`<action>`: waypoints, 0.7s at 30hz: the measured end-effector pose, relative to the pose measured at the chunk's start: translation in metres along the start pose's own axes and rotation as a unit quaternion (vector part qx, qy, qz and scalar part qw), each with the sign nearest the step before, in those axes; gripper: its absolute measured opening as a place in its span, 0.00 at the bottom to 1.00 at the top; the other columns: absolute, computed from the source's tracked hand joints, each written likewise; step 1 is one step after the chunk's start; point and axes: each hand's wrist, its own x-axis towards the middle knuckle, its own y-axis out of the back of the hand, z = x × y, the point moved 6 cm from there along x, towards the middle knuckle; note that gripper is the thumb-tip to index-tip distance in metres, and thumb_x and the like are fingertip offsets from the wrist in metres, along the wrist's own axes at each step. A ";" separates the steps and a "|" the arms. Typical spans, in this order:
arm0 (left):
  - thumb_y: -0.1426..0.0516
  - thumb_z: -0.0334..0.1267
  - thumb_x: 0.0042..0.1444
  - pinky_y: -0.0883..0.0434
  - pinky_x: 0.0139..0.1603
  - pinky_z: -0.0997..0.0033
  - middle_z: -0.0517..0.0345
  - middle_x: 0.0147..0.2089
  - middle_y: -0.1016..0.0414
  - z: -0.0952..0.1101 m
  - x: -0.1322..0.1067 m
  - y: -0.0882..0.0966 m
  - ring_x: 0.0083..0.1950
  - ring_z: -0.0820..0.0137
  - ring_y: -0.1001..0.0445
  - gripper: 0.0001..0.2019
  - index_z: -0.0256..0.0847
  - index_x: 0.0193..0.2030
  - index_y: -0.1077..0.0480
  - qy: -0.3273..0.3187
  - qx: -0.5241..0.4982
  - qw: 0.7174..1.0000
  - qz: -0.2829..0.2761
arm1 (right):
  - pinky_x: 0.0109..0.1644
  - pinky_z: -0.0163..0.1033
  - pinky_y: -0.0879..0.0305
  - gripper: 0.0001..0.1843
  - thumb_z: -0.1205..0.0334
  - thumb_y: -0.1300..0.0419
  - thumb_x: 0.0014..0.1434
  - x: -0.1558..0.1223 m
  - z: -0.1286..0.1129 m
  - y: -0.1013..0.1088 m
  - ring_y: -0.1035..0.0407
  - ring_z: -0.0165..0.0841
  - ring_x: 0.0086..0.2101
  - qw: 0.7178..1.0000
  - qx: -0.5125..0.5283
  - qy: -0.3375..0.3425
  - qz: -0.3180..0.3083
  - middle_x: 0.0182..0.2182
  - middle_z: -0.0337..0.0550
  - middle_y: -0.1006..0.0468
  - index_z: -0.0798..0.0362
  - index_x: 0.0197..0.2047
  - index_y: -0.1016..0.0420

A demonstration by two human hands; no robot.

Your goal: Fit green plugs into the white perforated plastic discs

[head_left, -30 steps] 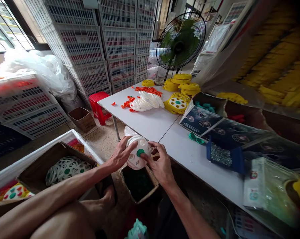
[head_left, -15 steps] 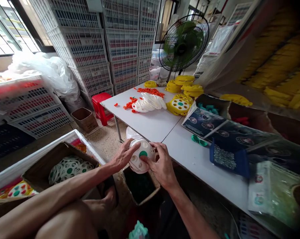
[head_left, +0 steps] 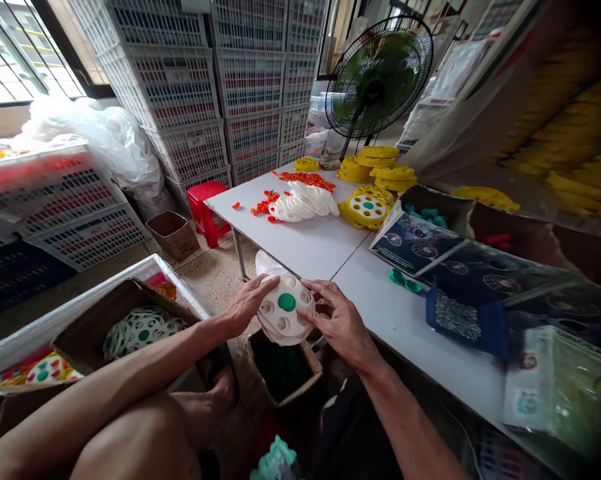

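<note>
A white perforated disc (head_left: 279, 323) with a green centre cap (head_left: 287, 302) is held in mid-air just off the tabletop (head_left: 300, 247) edge, above a small cardboard box (head_left: 280, 370). The left hand (head_left: 243, 307) has its grip closed on the left rim; the right hand (head_left: 343, 323) pinches the right rim with its fingertips. Held only at the edges, the disc could slip into the box, or uneven pressure could pop the cap loose.
</note>
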 end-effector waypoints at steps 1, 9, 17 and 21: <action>0.36 0.57 0.53 0.29 0.40 0.65 0.51 0.41 0.19 -0.002 0.000 -0.001 0.38 0.64 0.22 0.25 0.37 0.47 0.26 0.010 -0.012 1.000 -0.001 | 0.45 0.42 0.23 0.24 0.50 0.32 0.57 -0.001 0.000 0.001 0.26 0.37 0.43 1.000 0.003 -0.004 0.003 0.54 0.45 0.29 0.43 0.57 0.22; 0.36 0.57 0.54 0.29 0.39 0.67 0.51 0.41 0.18 -0.009 0.000 -0.006 0.38 0.64 0.22 0.26 0.38 0.50 0.24 0.022 -0.015 0.999 -0.029 | 0.45 0.44 0.26 0.28 0.48 0.26 0.49 0.000 0.000 0.000 0.28 0.37 0.39 0.998 -0.057 0.005 0.038 0.47 0.45 0.26 0.46 0.52 0.22; 0.44 0.68 0.55 0.28 0.36 0.65 0.47 0.42 0.16 -0.020 0.002 -0.004 0.37 0.60 0.20 0.35 0.36 0.52 0.24 0.078 -0.053 0.995 -0.035 | 0.48 0.42 0.27 0.34 0.53 0.22 0.43 0.000 0.004 -0.009 0.26 0.39 0.44 0.984 0.158 -0.081 0.003 0.46 0.44 0.20 0.48 0.53 0.25; 0.45 0.70 0.54 0.26 0.41 0.62 0.46 0.43 0.15 -0.026 0.004 -0.004 0.41 0.56 0.18 0.38 0.37 0.54 0.25 0.096 -0.082 0.991 -0.053 | 0.44 0.39 0.27 0.32 0.52 0.21 0.40 -0.002 0.006 -0.010 0.28 0.35 0.38 0.967 0.229 -0.108 0.013 0.37 0.40 0.20 0.50 0.49 0.21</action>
